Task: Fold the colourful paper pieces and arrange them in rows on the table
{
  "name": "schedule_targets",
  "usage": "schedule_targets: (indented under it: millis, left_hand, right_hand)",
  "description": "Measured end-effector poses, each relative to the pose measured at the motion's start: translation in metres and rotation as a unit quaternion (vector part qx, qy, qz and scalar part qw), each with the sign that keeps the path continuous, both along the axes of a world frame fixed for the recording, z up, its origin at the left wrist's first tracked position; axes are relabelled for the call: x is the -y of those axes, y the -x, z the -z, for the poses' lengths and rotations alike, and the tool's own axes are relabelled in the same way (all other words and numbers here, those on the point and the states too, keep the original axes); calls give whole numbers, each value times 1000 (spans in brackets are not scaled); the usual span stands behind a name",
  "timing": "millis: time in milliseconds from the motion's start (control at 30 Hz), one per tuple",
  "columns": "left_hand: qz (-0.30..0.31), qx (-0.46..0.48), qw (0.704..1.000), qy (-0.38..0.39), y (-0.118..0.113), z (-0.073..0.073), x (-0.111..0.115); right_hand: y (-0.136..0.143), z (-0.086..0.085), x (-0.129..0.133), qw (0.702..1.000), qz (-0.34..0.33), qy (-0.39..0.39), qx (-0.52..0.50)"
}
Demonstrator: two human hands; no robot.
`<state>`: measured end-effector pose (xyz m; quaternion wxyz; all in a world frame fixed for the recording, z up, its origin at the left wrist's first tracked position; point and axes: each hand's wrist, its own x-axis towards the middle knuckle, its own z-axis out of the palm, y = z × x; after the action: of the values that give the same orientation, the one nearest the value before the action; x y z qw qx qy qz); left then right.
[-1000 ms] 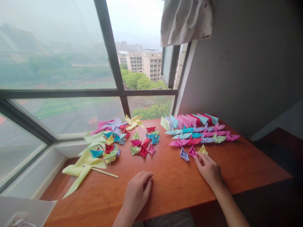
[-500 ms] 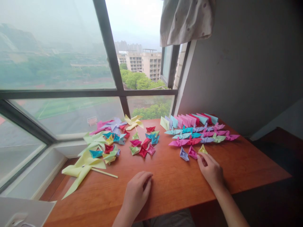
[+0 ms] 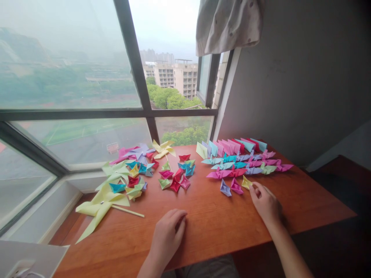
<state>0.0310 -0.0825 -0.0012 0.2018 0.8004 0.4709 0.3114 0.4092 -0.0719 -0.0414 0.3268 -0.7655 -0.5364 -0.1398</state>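
Note:
My right hand (image 3: 266,204) is at the right of the table, its thumb and fingers pinched at the right tip of a yellow paper boat (image 3: 246,183). That boat stands in a short row with a magenta paper boat (image 3: 237,187) and a lavender paper boat (image 3: 225,188) to its left. Near the front edge, my left hand (image 3: 169,233) rests on the wood with its fingers curled together and nothing visible in them. Just behind the boats lie rows of folded paper cranes (image 3: 232,173) in pink, blue, purple and green.
Folded paper pieces (image 3: 228,148) stand lined up at the back right. More paper boats (image 3: 175,184) cluster at mid-table. Several paper pinwheels, including a large yellow pinwheel (image 3: 102,202), lie at the left. Windows (image 3: 98,143) border the wooden table (image 3: 208,227); a grey wall (image 3: 295,85) rises at right.
My right hand has shifted to the right, uncovering more of the yellow paper boat, which now sits slightly further left and turned. My left hand has stayed put.

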Motion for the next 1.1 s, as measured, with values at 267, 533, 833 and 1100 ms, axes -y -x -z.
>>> schedule_targets:
  millis: [267, 533, 833, 1100]
  left_hand:
    - [3, -10, 1000, 13, 0, 1, 0]
    - [3, -12, 1000, 24, 1, 3, 0]
    - [7, -15, 1000, 26, 0, 0, 0]
    - [4, -12, 1000, 24, -1, 0, 0]
  right_hand:
    - [-1, 1, 1, 999, -32, 7, -31]
    - [0, 2, 3, 998, -51, -23, -9]
    - [1, 2, 7, 998, -59, -34, 11]
    - [0, 4, 7, 997, -63, -34, 9]
